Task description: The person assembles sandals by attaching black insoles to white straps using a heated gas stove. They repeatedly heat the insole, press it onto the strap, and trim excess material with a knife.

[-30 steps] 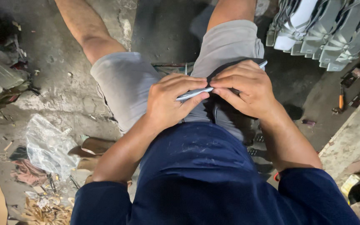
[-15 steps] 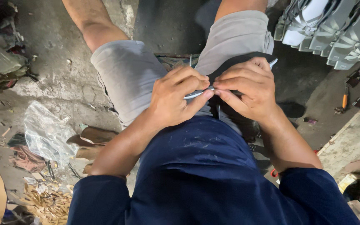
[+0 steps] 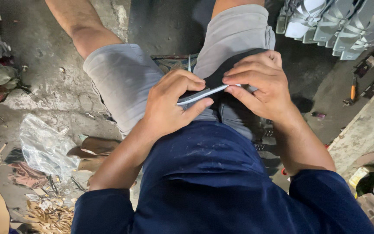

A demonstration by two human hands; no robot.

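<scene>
I sit with grey shorts over both thighs and look down at my lap. My left hand pinches one end of a thin, pale grey strip between thumb and fingers. My right hand grips the strip's other end and rests on a black curved piece lying on my right thigh. Both hands meet over my lap, fingertips almost touching. Most of the black piece is hidden under my right hand.
A row of white-grey sandal uppers hangs at the top right. A crumpled clear plastic bag and brown scraps lie on the dirty concrete floor at the left. An orange-handled tool lies on the right, near a concrete ledge.
My hands have stayed together on the strip; the view has shifted slightly and my left hand has slid a little along the strip.
</scene>
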